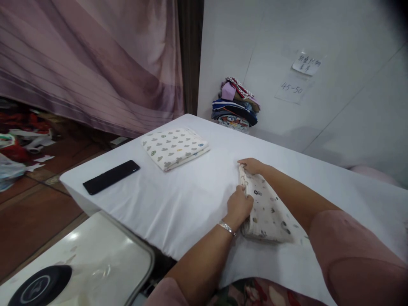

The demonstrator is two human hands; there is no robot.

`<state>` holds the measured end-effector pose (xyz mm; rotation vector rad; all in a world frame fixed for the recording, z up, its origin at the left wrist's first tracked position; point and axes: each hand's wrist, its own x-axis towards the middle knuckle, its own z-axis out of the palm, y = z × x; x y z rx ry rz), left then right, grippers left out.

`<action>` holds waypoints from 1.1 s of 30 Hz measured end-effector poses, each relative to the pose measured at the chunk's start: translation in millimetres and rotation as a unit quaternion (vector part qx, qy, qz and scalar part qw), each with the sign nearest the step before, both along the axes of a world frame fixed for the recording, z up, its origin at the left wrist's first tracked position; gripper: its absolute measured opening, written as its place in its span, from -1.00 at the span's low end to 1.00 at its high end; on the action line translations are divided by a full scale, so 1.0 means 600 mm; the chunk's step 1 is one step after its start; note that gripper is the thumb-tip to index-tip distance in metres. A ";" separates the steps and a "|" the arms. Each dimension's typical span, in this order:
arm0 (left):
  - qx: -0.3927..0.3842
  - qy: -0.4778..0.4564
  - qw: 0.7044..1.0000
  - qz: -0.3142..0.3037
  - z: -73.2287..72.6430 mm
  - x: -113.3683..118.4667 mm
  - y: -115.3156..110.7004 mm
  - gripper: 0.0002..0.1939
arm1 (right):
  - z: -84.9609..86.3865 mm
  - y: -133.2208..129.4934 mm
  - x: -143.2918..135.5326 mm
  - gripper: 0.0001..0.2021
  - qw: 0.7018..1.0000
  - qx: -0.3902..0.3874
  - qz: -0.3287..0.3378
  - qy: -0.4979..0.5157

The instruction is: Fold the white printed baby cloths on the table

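A folded white cloth with a small grey and brown print (267, 212) lies on the white-covered table (191, 199) in front of me. My left hand (239, 206), with a silver bracelet at the wrist, grips the cloth's near left edge between thumb and fingers. At the far left corner of the same cloth, my right hand (251, 165) pinches the layered edge. Farther left rests a second folded cloth, white with grey clouds (175, 146), apart from both hands.
A black phone-like slab (111, 176) lies near the table's left edge. Folded clothes (236, 106) are stacked beyond the far edge, against the wall. A pale surface bearing a round black object (41, 284) stands at lower left. A pinkish curtain (127, 63) hangs behind.
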<state>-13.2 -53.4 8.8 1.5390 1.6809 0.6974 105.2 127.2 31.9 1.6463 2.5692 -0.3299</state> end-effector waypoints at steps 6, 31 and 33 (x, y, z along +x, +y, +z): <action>0.000 0.009 1.000 -0.006 0.003 -0.002 0.000 -0.59 | -0.017 -0.068 0.018 -0.51 0.987 0.142 -0.021 0.076; 0.017 -0.079 0.996 -0.026 -0.018 -0.018 0.014 -0.63 | -0.045 -0.314 0.031 -0.57 0.986 0.078 -0.080 0.127; 0.016 -0.082 0.996 -0.030 -0.018 -0.018 0.015 -0.63 | -0.047 -0.346 0.030 -0.55 0.987 0.065 -0.081 0.121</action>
